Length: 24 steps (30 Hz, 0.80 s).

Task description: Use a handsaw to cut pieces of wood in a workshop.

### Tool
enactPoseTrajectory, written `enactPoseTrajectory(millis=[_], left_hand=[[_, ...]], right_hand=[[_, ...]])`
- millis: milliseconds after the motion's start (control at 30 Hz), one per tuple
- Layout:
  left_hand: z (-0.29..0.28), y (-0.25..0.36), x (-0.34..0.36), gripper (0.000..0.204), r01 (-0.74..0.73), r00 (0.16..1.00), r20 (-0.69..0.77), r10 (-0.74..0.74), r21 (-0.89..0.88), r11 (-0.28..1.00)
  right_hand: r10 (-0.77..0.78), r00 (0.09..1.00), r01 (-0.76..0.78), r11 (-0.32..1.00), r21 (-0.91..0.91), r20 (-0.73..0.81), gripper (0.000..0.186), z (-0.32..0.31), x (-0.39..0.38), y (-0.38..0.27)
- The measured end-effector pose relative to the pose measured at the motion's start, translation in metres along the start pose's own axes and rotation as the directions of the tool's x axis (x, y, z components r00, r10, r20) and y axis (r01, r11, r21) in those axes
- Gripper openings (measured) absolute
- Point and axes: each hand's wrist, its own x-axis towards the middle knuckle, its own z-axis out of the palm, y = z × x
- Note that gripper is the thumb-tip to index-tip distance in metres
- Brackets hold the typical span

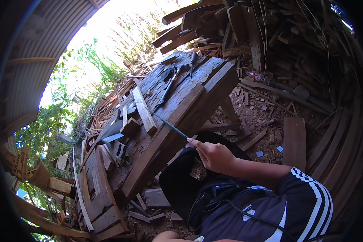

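Observation:
My right hand [215, 155] reaches in from the right with its fingers closed on one end of a thin green rod [171, 127]. The rod slopes away over the near edge of a worn wooden bench [177, 109], and its far end lies close to a pale wood strip [143, 109]. A long dark-handled tool [168, 90] lies on the bench beyond the rod's end. Farther back is another dark tool [192, 63]. My left hand is out of sight; only a bit of bare skin shows at the bottom edge.
On the bench's left lie a handsaw [111, 137], a small wood block [130, 127] and scraps. Timber is heaped at the back right [246, 32]. A board [294, 139] leans at right, above chip-strewn ground. Dark cables [213, 201] cross my lap.

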Motion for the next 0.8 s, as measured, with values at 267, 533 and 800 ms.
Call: enactPoseTrajectory(millis=[267, 533, 800], left_hand=[[0.006, -0.001, 0.009, 0.046, 0.052, 0.998, -0.026, -0.05, 0.079, 0.996], [0.008, 0.002, 0.016, 0.048, 0.119, 0.993, -0.026, -0.116, 0.152, 0.981], [0.014, 0.006, 0.018, 0.05, 0.185, 0.982, -0.067, -0.174, 0.222, 0.957]], right_hand=[[-0.002, 1.0, 0.003, 1.0, 0.027, -0.03, 0.053, -0.002, 0.0, -0.002], [0.018, 0.999, -0.016, 0.998, 0.056, -0.032, 0.048, -0.001, 0.0, -0.001], [-0.002, 0.999, 0.004, 0.998, 0.057, -0.033, 0.058, 0.003, -0.002, 0.003]])
